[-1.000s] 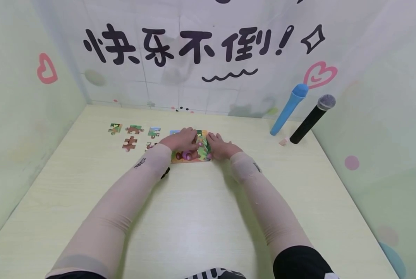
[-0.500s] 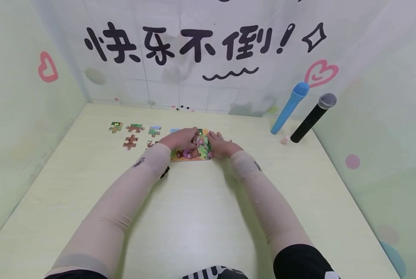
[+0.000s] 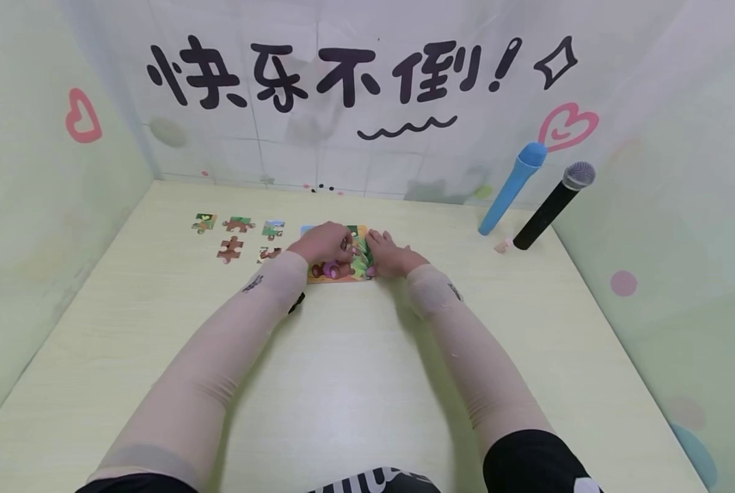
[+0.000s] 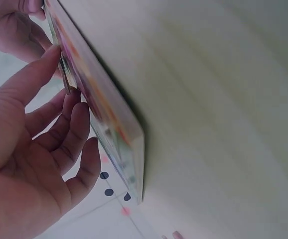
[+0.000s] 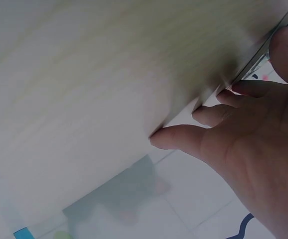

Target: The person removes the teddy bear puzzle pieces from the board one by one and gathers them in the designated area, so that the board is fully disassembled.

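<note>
- The puzzle board point(image 3: 341, 267) lies flat on the pale table point(image 3: 355, 383), in the far middle, just right of the loose puzzle pieces point(image 3: 238, 236).
- The left hand point(image 3: 326, 244) rests on top of the board with its fingers bent down onto the picture; in the left wrist view the fingers point(image 4: 74, 134) lie loosely curved against the board's edge point(image 4: 104, 124), touching rather than clasping it.
- The right hand point(image 3: 389, 257) sits at the board's right edge, fingers fairly straight; in the right wrist view the fingertips point(image 5: 211, 114) press against that edge point(image 5: 243, 69), and the thumb's grip cannot be made out.
- The board looks like thin, stiff card with a glossy face: probably light, a little slick, and apt to bend or shed fitted pieces if tipped.
- It is best held by two opposite edges, kept level, with fingertips under the rim, not on the picture.
- A blue microphone point(image 3: 510, 190) and a black microphone point(image 3: 552, 205) lean against the wall, well apart to the right.
</note>
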Tool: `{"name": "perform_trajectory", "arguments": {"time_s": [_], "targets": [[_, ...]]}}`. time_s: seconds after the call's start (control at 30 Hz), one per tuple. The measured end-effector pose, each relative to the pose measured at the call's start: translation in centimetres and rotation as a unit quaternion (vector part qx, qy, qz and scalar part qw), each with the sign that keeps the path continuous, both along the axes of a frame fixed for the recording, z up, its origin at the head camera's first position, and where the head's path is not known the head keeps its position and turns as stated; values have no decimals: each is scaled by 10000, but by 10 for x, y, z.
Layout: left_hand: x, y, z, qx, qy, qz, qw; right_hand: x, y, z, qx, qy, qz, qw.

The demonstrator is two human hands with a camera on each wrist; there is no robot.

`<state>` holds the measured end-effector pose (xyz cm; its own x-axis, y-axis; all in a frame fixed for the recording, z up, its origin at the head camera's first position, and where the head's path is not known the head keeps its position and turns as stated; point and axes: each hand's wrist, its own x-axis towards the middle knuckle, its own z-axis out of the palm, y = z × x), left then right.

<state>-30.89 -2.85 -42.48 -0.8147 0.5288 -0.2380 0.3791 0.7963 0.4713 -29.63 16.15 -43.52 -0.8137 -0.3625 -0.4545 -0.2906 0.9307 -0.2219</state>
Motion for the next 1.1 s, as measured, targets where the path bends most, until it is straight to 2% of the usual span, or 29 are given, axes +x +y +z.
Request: {"name": "perform_trajectory", "arguments": {"time_s": [0.3,0.5,0.77,1.1], "targets": [[0,-2,0,232,-124,218,9994,-1,-2,0,-3,-17,-23,10000],[-1,-7,0,463,-159,187,9986,-2,-2,1,-2,-12,-8,10000],[-2,-14,11,247,111,181,9995,-2,-2,2,17,16,-21,10000],[-3,-27,10,219,143,137,9996,-1,0,1,-117,-51,3,9999]]}}
